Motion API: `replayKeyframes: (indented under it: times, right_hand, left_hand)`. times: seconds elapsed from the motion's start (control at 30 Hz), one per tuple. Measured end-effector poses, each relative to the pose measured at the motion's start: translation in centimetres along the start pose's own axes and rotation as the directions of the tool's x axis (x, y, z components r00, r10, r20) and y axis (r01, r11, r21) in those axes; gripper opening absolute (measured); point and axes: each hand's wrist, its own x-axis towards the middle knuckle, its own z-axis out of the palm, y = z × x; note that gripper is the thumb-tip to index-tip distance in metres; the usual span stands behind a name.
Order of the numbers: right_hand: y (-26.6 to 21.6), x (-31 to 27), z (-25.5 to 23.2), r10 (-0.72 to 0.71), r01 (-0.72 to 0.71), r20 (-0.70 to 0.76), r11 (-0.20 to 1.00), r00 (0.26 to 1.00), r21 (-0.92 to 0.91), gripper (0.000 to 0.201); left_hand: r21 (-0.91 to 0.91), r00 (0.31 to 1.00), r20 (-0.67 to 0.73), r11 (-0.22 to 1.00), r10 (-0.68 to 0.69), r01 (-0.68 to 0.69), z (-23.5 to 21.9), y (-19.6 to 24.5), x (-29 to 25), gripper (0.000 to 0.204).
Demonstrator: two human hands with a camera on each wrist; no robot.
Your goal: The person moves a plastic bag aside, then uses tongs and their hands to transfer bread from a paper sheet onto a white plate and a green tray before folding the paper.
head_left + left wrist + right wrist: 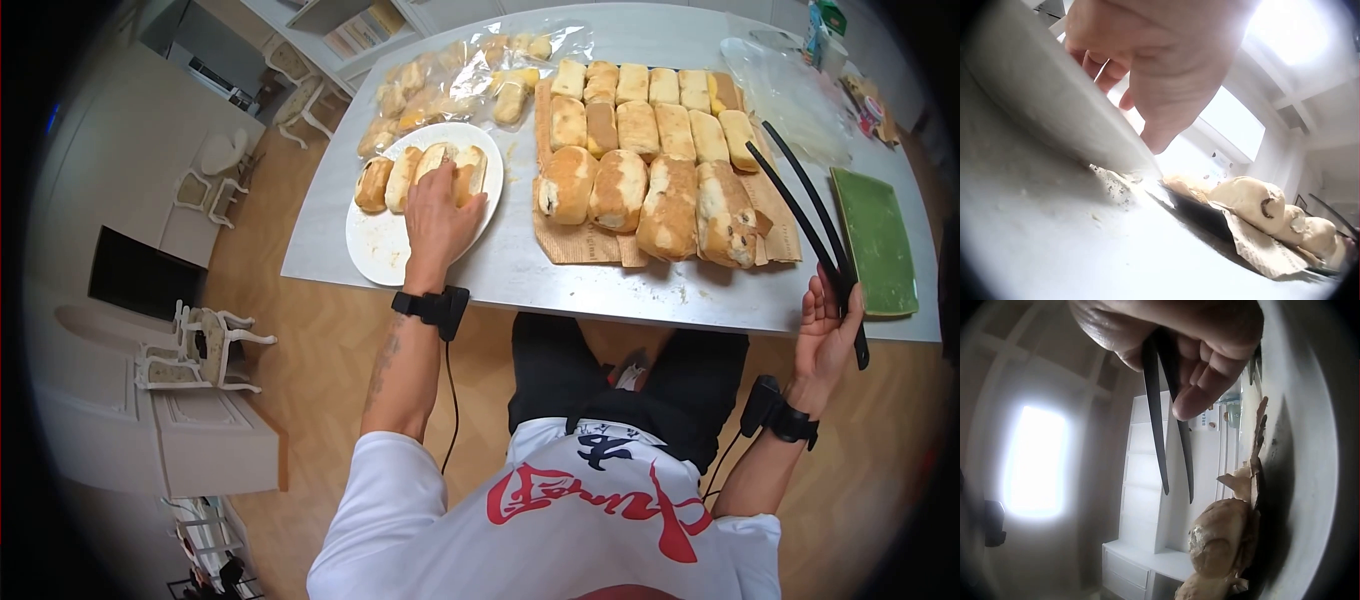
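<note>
On a white plate (378, 245) lie several bread rolls (373, 185) in a row. The left hand (440, 220) reaches over the plate with its fingers on the rolls at the right end; whether it grips one is hidden. In the left wrist view the plate's underside (1054, 94) stands before the left hand (1154, 56). Black tongs (815, 215) are held in the right hand (828, 335), their tips apart with nothing between them. The right wrist view shows the right hand (1191, 337) round the tongs (1166, 419).
Rows of bread (668, 208) on brown paper (590, 248) fill the table's middle. Bagged bread (430, 100) lies behind the plate. A green tray (876, 245) stands at the right edge, with clear plastic (785, 95) behind it.
</note>
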Motion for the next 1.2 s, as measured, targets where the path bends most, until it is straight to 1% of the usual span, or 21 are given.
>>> replayKeyframes:
  times: [0.07,0.17,0.27,0.37,0.57,0.77,0.87,1.03,1.2]
  right_hand:
    - [0.2,0.4,-0.5,0.016,-0.015,-0.021,1.000,1.000,0.014,0.045]
    - [0.6,0.9,-1.1,0.007,-0.007,-0.009,1.000,1.000,0.014,0.044]
    - [0.9,1.3,-1.5,0.011,-0.010,-0.026,1.000,1.000,0.014,0.042]
    - [1.3,1.7,-1.6,0.017,-0.017,-0.008,1.000,1.000,0.019,0.041]
    - [2.1,2.5,-1.5,0.017,-0.018,0.014,0.999,1.000,0.036,0.040]
    - [2.2,2.7,-1.4,-0.005,0.002,0.061,0.999,0.998,0.048,0.042]
    - [2.4,2.5,-1.2,-0.005,0.004,0.069,1.000,0.998,0.020,0.042]
    - [2.6,2.6,-2.2,-0.015,0.015,0.125,1.000,0.992,0.006,0.042]
    - [2.9,2.8,-2.9,-0.016,0.016,0.169,1.000,0.985,0.000,0.043]
  left_hand:
    - [-0.063,0.999,0.040,0.998,0.008,-0.006,-0.8,0.3,-0.1,0.054]
    - [-0.068,0.995,0.062,0.995,0.074,-0.070,-0.8,-0.7,-0.2,0.053]
    - [-0.075,0.992,0.082,0.994,0.091,-0.085,-1.0,-1.0,-0.4,0.053]
    - [-0.127,0.988,0.073,0.983,0.139,-0.129,-1.0,-1.4,-0.2,0.051]
    - [-0.108,0.987,0.036,0.982,0.158,-0.153,-0.3,-1.4,0.2,0.052]
    - [-0.061,0.991,0.010,0.989,0.136,-0.135,0.3,-1.1,0.4,0.052]
    - [-0.069,0.994,0.014,0.992,0.109,-0.108,0.4,-0.8,0.4,0.050]
    - [-0.072,0.996,0.002,0.994,0.086,-0.085,0.7,-0.6,0.5,0.049]
    - [-0.047,0.995,-0.045,0.995,0.089,-0.091,0.9,-0.3,0.7,0.049]
